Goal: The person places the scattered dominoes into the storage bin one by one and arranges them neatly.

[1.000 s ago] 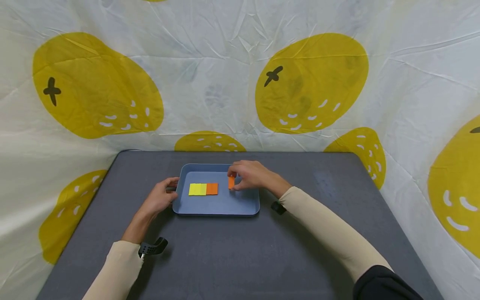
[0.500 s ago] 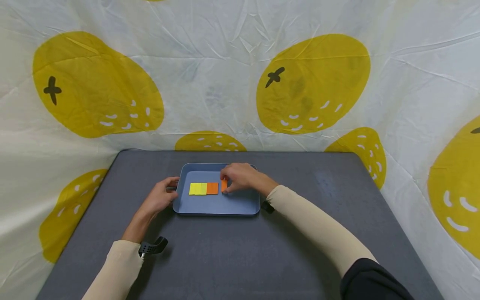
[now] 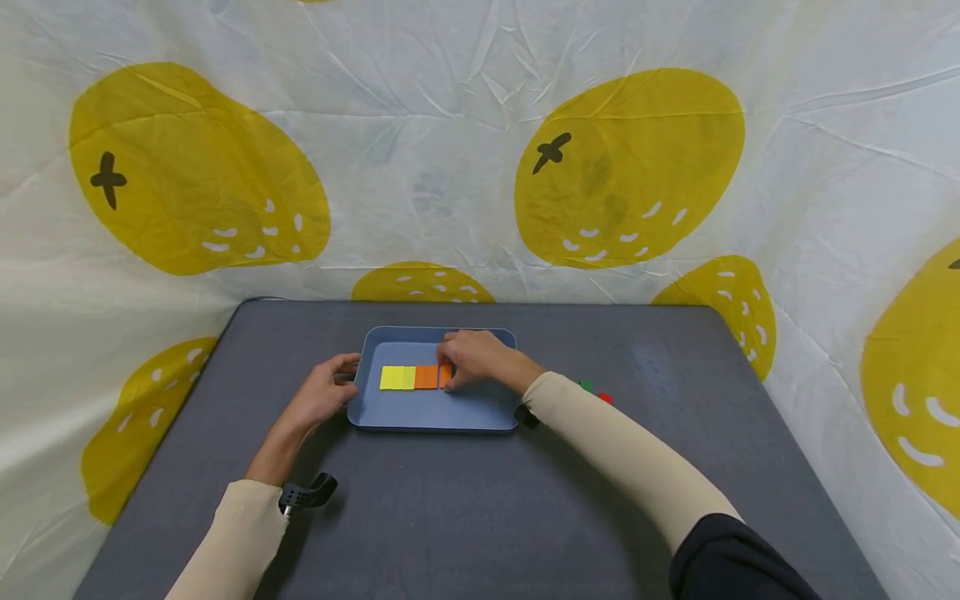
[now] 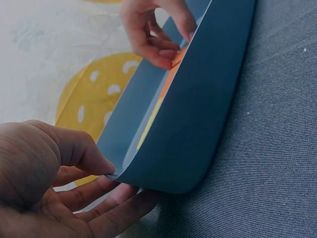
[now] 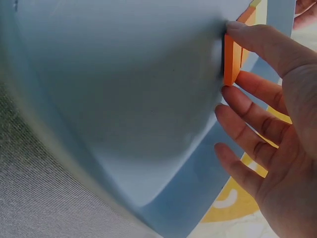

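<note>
A shallow blue tray lies on the table. Flat yellow blocks and orange blocks form a side-by-side row inside it. At the row's right end, my right hand pinches an orange block between thumb and fingertips at its two ends. In the head view a thin gap shows between this block and the row. My left hand holds the tray's left rim; in the left wrist view the thumb is on the rim and the fingers are outside and under it.
Right of the tray, a green piece and a red piece lie on the dark grey table, partly hidden by the right sleeve. A white cloth with yellow fruit prints hangs behind the table.
My right hand has moved left with the orange block, bringing it up beside the row. Green and red pieces have come into sight behind the right sleeve. My left hand stays at the rim.
</note>
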Demonstrator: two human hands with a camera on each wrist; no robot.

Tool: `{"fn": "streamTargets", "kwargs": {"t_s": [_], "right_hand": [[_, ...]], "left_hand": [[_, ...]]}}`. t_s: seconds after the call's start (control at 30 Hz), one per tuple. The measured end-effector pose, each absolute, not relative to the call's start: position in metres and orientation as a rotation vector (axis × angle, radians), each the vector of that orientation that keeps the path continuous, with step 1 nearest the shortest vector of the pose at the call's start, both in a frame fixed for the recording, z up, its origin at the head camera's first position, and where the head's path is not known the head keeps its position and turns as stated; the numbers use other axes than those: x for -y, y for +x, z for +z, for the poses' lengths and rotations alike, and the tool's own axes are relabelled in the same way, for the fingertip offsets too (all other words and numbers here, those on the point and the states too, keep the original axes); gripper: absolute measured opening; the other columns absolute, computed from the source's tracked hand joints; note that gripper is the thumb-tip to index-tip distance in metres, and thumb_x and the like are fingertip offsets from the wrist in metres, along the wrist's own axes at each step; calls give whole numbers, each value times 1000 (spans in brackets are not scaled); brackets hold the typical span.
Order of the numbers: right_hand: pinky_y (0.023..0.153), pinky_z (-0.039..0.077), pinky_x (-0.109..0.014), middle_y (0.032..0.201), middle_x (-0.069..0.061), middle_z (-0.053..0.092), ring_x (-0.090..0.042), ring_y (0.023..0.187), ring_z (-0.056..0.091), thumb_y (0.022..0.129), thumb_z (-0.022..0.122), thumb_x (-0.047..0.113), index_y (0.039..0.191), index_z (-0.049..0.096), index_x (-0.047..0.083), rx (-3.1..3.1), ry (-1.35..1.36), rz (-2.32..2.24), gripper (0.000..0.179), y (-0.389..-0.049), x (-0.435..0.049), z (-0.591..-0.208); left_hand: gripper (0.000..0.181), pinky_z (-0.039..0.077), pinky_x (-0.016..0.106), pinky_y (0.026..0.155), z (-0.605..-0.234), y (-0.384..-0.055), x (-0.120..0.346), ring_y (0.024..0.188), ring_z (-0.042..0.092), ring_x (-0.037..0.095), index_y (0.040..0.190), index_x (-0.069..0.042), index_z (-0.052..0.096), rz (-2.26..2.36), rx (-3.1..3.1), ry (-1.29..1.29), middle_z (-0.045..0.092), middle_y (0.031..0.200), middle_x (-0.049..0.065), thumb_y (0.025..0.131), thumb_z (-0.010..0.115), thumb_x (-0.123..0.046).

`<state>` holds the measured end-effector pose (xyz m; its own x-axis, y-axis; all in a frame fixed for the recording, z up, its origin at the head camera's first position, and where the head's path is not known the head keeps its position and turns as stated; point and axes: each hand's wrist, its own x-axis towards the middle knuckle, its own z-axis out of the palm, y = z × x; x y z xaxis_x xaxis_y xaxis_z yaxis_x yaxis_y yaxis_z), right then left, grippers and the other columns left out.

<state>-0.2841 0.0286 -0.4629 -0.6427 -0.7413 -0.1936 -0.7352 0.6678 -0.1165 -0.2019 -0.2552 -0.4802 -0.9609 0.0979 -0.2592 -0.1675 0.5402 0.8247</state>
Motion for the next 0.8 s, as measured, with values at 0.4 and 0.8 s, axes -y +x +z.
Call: {"fn": "streamTargets", "kwargs": {"t_s": [0.4, 0.8], "right_hand": [[83, 51, -32, 110, -1, 62, -16, 93, 57, 86, 79, 47, 119, 71, 17, -2636, -1209, -66, 46, -283, -26, -465], [86, 53, -39, 115, -2, 63, -18, 102, 60, 86, 80, 42, 126, 68, 15, -2650, -1185, -189, 49, -275, -46, -452]], "left_hand": [[63, 53, 42, 85, -481, -201, 254, 122, 54, 39, 156, -1, 33, 1382, -2509, -67, 44, 150, 25, 96, 52, 1], [63, 53, 40, 83, -483, -202, 254, 123, 54, 39, 156, -2, 33, 1390, -2505, -72, 45, 149, 25, 96, 52, 0]]}}
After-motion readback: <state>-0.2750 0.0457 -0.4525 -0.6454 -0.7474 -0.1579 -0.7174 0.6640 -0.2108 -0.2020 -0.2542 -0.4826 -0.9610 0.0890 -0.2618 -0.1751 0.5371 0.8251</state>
